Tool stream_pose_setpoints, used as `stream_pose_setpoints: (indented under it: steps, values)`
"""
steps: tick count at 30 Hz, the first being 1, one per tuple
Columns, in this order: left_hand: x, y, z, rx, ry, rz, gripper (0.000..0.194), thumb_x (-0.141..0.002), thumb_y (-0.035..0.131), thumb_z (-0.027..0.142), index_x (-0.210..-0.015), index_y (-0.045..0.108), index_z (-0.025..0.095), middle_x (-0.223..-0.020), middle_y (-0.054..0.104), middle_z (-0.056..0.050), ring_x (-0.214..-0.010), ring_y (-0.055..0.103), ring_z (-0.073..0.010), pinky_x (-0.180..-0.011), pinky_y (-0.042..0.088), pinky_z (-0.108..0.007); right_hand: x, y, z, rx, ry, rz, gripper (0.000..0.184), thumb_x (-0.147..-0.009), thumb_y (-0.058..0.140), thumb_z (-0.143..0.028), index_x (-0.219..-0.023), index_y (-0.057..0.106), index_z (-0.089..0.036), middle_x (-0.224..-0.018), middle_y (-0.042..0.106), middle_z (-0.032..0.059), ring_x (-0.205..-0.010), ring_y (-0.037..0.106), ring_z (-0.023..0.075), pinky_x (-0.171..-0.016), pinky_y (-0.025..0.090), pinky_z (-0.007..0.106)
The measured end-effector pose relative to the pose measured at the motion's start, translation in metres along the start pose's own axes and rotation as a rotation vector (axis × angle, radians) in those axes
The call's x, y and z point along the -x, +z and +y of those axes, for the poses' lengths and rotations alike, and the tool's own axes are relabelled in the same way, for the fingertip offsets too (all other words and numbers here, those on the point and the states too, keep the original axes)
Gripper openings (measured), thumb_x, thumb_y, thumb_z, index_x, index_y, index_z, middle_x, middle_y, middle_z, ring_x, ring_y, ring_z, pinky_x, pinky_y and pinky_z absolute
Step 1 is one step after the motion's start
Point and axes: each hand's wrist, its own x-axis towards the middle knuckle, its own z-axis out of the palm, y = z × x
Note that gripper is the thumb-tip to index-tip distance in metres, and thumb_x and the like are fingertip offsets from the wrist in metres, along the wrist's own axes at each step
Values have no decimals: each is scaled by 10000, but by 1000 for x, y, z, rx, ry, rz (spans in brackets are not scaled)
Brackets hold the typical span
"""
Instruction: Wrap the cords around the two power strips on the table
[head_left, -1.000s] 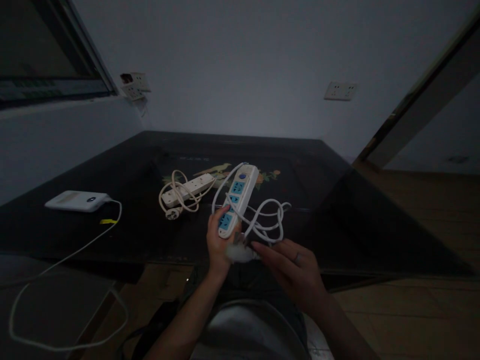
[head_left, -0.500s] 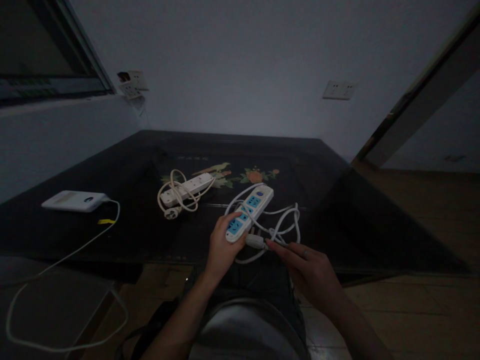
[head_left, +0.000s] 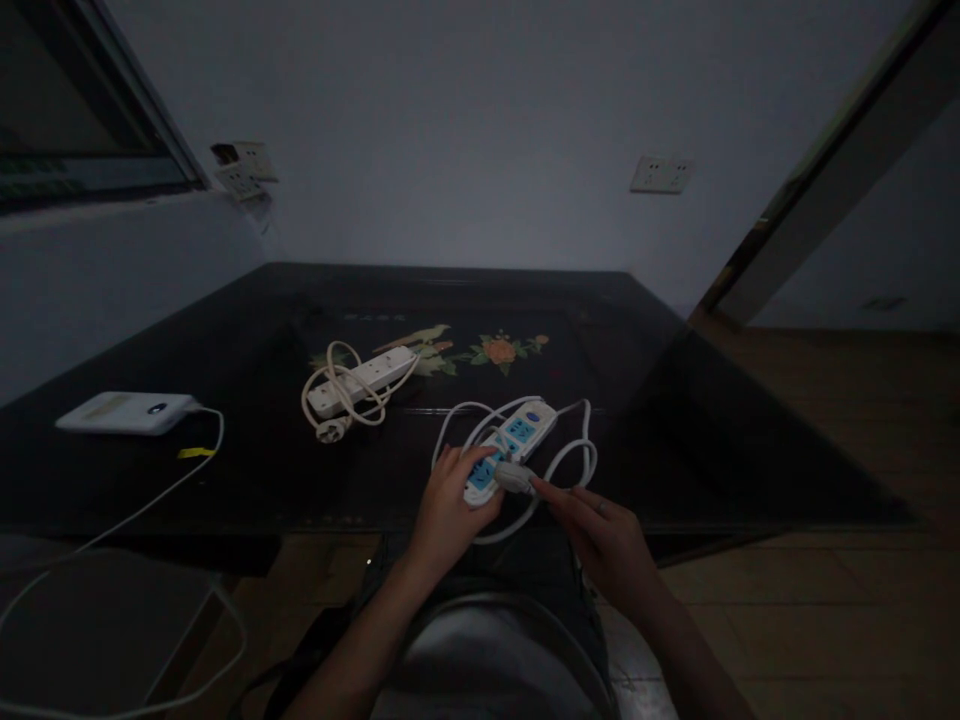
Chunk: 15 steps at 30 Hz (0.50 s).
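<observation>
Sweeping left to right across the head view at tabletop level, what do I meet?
White device → cream-corded power strip → left hand → plug → right hand.

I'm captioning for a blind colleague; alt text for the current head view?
The left hand grips a power strip; the right hand holds a plug. Another strip and a white device lie leftward on the dark table.

blue-socketed strip (head_left: 520, 430) part-hidden behind plug (head_left: 514, 478), window (head_left: 71, 100) cropped by left edge, lettering (head_left: 374, 317) illegibly small

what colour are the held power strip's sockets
The sockets are blue, clearest in the head view.
</observation>
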Motion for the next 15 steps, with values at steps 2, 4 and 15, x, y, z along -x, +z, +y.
stream_pose_setpoints:
  steps: [2, 4, 15]
  values:
    - [1, 0, 1, -41, 2, -14, 437, -753, 630, 206, -1177, 539, 253, -1114, 608, -51, -1058, 563, -227, -1018, 364, -441, -2, 0, -2, 13, 16, 18, 410, -930, 435, -142, -1320, 503, -248, -771, 616, 21, -661, 574, 105, -594, 447, 190]
    - [2, 1, 1, -75, -11, -28, 448, -761, 621, 214, -1197, 525, 250, -1123, 590, -51, -1061, 553, -221, -971, 410, -401, -3, 0, -3, 23, 38, 27, 400, -933, 430, -145, -1315, 503, -240, -771, 624, 21, -660, 582, 105, -603, 453, 193]
    - [2, -17, 4, -181, 7, -297, 545, -806, 605, 394, -1318, 479, 262, -1149, 547, -94, -1104, 514, -265, -965, 423, -437, -7, -2, -7, 26, 144, 37, 367, -923, 440, -173, -1278, 529, -195, -1069, 692, 82, -885, 679, 161, -748, 536, 245]
